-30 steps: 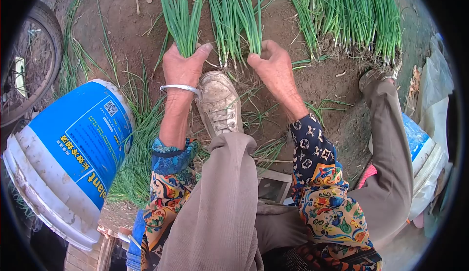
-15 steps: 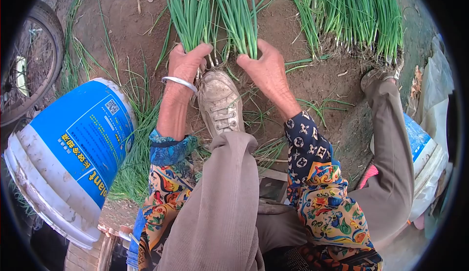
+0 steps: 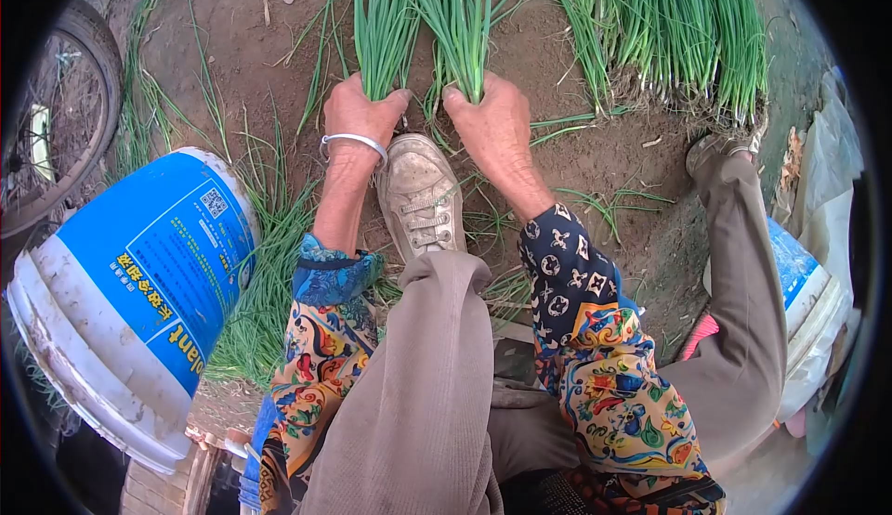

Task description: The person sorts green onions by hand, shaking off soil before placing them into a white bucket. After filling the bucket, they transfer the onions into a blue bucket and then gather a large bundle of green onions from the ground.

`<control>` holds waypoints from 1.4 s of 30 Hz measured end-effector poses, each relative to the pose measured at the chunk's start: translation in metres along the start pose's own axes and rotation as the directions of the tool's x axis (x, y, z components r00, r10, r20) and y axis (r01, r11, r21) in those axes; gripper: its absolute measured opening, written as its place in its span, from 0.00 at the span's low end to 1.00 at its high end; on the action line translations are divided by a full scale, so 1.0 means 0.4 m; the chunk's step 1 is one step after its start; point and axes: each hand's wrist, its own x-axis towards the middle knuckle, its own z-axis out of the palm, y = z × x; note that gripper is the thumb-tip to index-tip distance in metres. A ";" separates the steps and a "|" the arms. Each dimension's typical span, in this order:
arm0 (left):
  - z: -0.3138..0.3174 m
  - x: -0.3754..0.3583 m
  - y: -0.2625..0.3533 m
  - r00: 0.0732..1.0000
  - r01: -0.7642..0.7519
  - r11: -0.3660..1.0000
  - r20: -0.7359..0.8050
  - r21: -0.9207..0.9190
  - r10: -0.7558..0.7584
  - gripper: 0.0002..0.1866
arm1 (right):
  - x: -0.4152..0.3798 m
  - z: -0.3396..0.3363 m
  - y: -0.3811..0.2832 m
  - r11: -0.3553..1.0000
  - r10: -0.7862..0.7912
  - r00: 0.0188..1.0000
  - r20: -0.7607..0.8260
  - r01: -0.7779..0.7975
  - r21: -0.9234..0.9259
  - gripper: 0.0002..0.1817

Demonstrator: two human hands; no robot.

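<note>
My left hand [image 3: 360,117], with a silver bangle at the wrist, is closed round the lower part of a bunch of long green onions [image 3: 383,37]. Close beside it on the right, my right hand [image 3: 491,123] grips a second green bunch [image 3: 462,27] near its base. The leaves of both bunches point away from me and touch near the top. Fingers and palms hide most of the white ends. Just below the hands is a dusty laced shoe [image 3: 423,195].
Rows of green onions [image 3: 664,32] lie on the soil at upper right. A blue and white bucket [image 3: 153,273] stands tilted at left, near a wheel [image 3: 93,134]. Loose stalks [image 3: 265,264] lie beside the bucket. Another bucket [image 3: 794,269] and clear plastic [image 3: 827,181] are at right.
Both bunches have come closer together, their leaves now meeting. My right hand has moved slightly left and my left hand has turned, with its knuckles more on top.
</note>
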 end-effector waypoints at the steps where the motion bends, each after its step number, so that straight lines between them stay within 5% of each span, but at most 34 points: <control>1: -0.002 0.001 0.000 1.000 0.003 1.000 -0.006 0.014 -0.003 0.16 | 0.002 -0.001 0.004 0.999 -0.022 1.000 -0.020 0.021 -0.049 0.13; 5: 0.008 0.006 -0.043 0.990 -0.063 0.992 -0.128 -0.106 0.049 0.15 | 0.017 0.008 0.014 0.972 -0.066 0.997 -0.030 0.057 -0.229 0.14; 8: -0.014 -0.017 -0.010 0.997 0.056 0.962 -0.041 -0.269 -0.069 0.12 | 0.019 0.016 -0.006 0.953 -0.120 0.992 -0.042 0.103 -0.285 0.15; 12: -0.046 -0.033 0.017 1.000 0.026 0.898 0.005 -0.439 -0.026 0.11 | 0.029 -0.027 -0.002 0.993 -0.013 1.000 0.009 0.012 0.113 0.14; 15: -0.059 -0.044 0.041 0.990 0.143 0.790 0.080 -0.596 -0.119 0.11 | 0.012 -0.074 0.011 0.900 0.127 0.983 0.130 -0.170 0.402 0.14; 20: -0.039 -0.072 0.065 0.934 0.257 0.715 0.357 -0.650 -0.010 0.21 | -0.066 -0.060 -0.041 0.989 -0.126 0.989 0.081 0.118 0.093 0.16; 22: -0.014 -0.089 0.070 0.918 0.212 0.678 0.381 -0.704 0.108 0.24 | -0.094 -0.006 -0.047 0.954 -0.295 0.955 0.040 0.296 -0.038 0.16; 25: -0.020 -0.081 0.058 0.947 0.253 0.647 0.322 -0.719 -0.012 0.19 | -0.127 0.000 -0.065 0.900 -0.424 0.899 0.111 0.432 -0.055 0.15; 28: -0.032 -0.068 0.023 0.967 0.225 0.601 0.253 -0.767 -0.039 0.16 | -0.104 -0.033 -0.036 0.952 -0.304 0.953 -0.001 0.304 0.043 0.13; 30: -0.044 -0.078 0.026 0.956 0.263 0.554 0.290 -0.790 -0.040 0.14 | -0.063 -0.039 0.008 0.957 -0.266 0.948 -0.172 0.239 -0.162 0.11; 32: -0.043 -0.085 0.038 0.955 0.276 0.524 0.290 -0.805 -0.059 0.12 | -0.024 -0.039 0.053 0.946 -0.186 0.974 -0.132 0.141 -0.291 0.12; 35: -0.045 -0.084 0.031 0.959 0.270 0.510 0.276 -0.816 -0.066 0.11 | -0.001 -0.059 0.056 0.976 -0.061 0.998 -0.024 0.055 -0.212 0.12; 38: -0.051 -0.078 0.023 0.962 0.262 0.511 0.262 -0.819 -0.073 0.10 | -0.005 -0.075 0.047 0.997 0.014 0.983 -0.181 -0.027 -0.074 0.12; 42: -0.049 -0.079 0.023 0.962 0.266 0.533 0.257 -0.803 -0.094 0.10 | -0.010 -0.055 0.034 0.808 0.151 0.988 -0.038 -0.101 0.581 0.11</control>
